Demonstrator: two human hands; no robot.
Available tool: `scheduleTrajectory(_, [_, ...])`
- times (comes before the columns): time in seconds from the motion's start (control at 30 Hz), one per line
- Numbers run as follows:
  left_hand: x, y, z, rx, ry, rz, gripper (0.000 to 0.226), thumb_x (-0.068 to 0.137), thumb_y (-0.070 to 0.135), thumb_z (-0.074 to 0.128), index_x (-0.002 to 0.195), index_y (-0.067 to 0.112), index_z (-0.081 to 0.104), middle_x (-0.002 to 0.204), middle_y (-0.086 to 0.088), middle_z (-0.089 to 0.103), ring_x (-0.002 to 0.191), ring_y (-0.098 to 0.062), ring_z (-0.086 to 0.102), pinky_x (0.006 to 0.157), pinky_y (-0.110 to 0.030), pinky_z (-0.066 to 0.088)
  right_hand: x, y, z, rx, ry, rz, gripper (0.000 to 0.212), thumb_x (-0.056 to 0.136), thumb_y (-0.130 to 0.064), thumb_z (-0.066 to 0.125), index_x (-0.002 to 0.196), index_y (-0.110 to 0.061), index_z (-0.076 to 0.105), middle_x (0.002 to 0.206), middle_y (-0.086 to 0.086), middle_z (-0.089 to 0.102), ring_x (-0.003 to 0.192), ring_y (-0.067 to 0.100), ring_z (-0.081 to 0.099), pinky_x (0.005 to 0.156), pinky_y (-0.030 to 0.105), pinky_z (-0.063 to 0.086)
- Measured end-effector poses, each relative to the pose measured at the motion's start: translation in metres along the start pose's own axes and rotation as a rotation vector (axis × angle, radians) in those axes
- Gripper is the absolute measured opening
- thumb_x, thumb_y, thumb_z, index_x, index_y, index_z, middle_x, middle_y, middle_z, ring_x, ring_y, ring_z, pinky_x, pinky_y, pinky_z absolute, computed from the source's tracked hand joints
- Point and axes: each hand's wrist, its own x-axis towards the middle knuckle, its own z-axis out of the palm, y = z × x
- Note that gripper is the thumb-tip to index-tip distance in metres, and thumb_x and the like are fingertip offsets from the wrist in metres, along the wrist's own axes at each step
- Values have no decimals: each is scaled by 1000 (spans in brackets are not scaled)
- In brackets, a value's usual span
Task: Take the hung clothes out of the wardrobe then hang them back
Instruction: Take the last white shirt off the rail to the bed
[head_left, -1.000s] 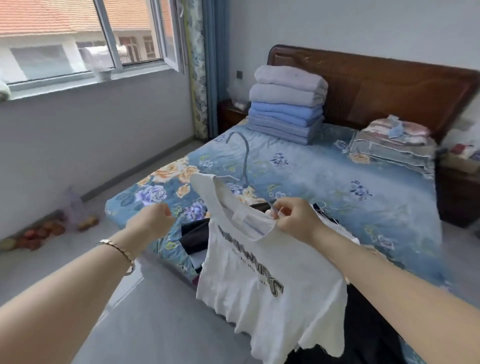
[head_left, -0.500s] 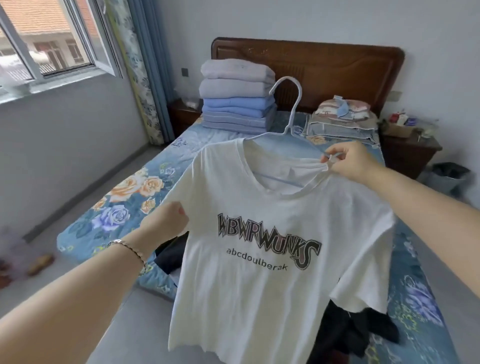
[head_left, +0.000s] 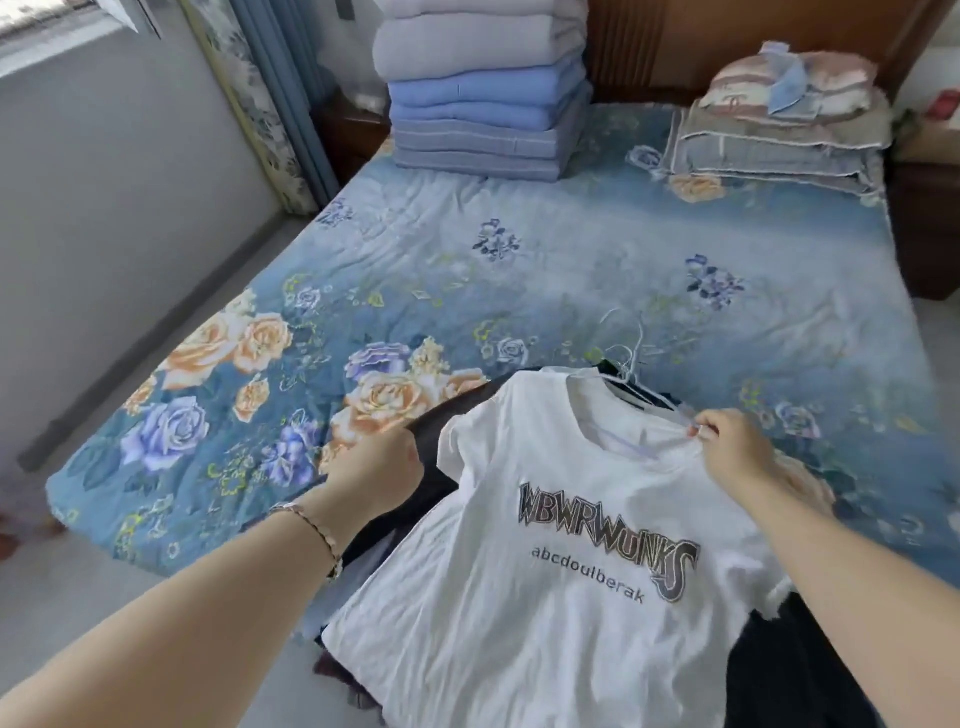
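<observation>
In the head view, a white shirt (head_left: 571, 545) on a hanger (head_left: 635, 353) was seen spread over dark clothes (head_left: 795, 670) at the near edge of the bed (head_left: 467, 270). The shirt's right shoulder was pinched, with the hanger's arm, by the right hand (head_left: 737, 447). The left hand (head_left: 379, 467) was placed just left of the sleeve, fingers curled away; whether anything was held could not be told. Folded blankets (head_left: 483, 104) were stacked at the far end.

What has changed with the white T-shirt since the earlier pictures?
The white T-shirt on its hanger, held up before, has come down onto the dark clothes on the bed. The right hand still pinches its collar; the left hand stays beside its sleeve. The folded stack is unchanged.
</observation>
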Motion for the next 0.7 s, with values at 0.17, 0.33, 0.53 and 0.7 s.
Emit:
scheduleTrajectory(0.17, [107, 58, 41, -63, -75, 6, 21, 91, 18, 38, 100, 20, 56, 89, 6, 55, 77, -18, 50, 58, -28, 37, 79, 41, 59, -260, -49, 48, 26, 80, 6, 52, 97, -8, 66, 107, 17, 62, 100, 37, 58, 75, 37, 39])
scheduleTrajectory(0.33, [191, 100, 89, -283, -78, -10, 30, 91, 15, 41, 118, 23, 54, 124, 4, 53, 94, -19, 58, 73, -29, 47, 144, 74, 98, -285, -200, 277, 35, 83, -4, 52, 118, -6, 53, 124, 15, 56, 117, 32, 51, 88, 32, 41])
scheduleTrajectory(0.53, [285, 152, 117, -276, -29, 135, 36, 90, 9, 46, 126, 14, 51, 130, -5, 48, 120, -22, 44, 88, -27, 34, 186, 92, 147, 216, -242, 337, 28, 84, -17, 63, 111, -10, 59, 101, 7, 63, 92, 22, 58, 80, 31, 42])
scheduleTrajectory(0.7, [364, 190, 145, -117, -236, 164, 40, 94, 25, 47, 132, 16, 45, 131, -9, 51, 118, -28, 50, 96, -36, 41, 185, 95, 149, 139, -95, 299, 35, 85, -34, 63, 59, -18, 46, 54, -1, 44, 63, 23, 47, 53, 31, 31])
